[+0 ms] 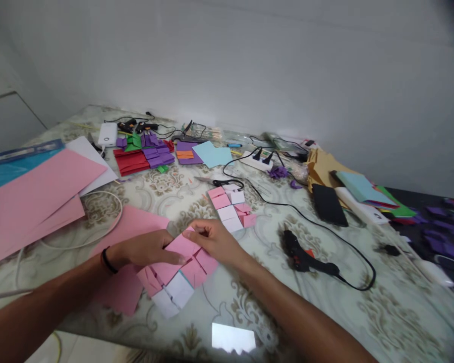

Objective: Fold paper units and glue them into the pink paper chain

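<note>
Both hands are on a piece of folded pink and white paper (179,288) near the table's front. My left hand (151,249) grips its left part, the thumb lying across the top and the other fingers hidden beneath. My right hand (212,239) pinches the far edge of the same folded paper between thumb and fingers. Under my left arm lies a flat pink sheet (121,287). Just beyond the right hand rests another folded pink and white paper piece (230,207), with black-handled scissors (227,183) behind it.
A black glue gun (306,257) lies at right, its cord looping toward a white power strip (256,160). Large pink sheets (41,191) cover the left side. Red folded paper (131,161), a power bank (108,134) and a black phone (329,204) lie farther back. A wall stands behind.
</note>
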### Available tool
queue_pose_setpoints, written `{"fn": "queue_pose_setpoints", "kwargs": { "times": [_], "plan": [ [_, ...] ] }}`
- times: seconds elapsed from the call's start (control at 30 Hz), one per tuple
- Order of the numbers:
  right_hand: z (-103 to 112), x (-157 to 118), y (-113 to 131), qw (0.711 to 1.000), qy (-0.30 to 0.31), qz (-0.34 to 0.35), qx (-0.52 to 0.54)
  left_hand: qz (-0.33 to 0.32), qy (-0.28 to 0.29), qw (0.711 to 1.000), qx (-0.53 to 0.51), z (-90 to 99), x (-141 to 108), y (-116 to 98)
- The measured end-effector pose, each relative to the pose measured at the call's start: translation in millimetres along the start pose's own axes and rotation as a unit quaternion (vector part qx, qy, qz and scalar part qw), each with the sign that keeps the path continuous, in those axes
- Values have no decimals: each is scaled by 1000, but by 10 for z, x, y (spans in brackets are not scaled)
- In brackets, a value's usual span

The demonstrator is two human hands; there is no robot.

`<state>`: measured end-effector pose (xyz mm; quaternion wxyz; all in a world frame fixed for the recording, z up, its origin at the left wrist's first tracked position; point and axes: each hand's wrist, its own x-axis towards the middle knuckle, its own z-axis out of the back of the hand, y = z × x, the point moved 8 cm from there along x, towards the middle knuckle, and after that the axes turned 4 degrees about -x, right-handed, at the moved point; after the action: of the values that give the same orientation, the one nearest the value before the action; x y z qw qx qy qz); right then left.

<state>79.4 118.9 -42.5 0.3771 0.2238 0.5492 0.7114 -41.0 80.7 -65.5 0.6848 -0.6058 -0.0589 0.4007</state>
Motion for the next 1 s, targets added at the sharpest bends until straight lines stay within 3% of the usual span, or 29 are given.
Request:
{"fn": "queue_pose_setpoints", "kwargs": {
  "times": [0.13, 0.3, 0.47, 0.7, 0.77, 0.87, 1.0],
  "plan": [
    [68, -11, 65, 1000, 1, 8, -19, 0, -54, 999, 3, 84, -13, 29],
    [234, -55, 131, 999, 47, -8, 15, -45, -125, 990, -53, 207, -97, -164],
    [207, -125, 74, 989, 144, -41, 5, -61, -88, 991, -76, 143, -118, -201],
    [43, -169, -83, 970, 198, -59, -124, -48, -5, 999, -10, 22, -43, -82],
    [54, -159, -92, 970, 189, -56, -146, -56, -5, 998, 15, 23, -32, -114],
    [160, -127, -65, 973, 138, -41, -178, -59, -55, 995, 52, 143, -33, -150],
    [328, -93, -25, 972, 71, -14, -223, -41, -179, 979, 92, 596, -152, -139]
  ]
}}
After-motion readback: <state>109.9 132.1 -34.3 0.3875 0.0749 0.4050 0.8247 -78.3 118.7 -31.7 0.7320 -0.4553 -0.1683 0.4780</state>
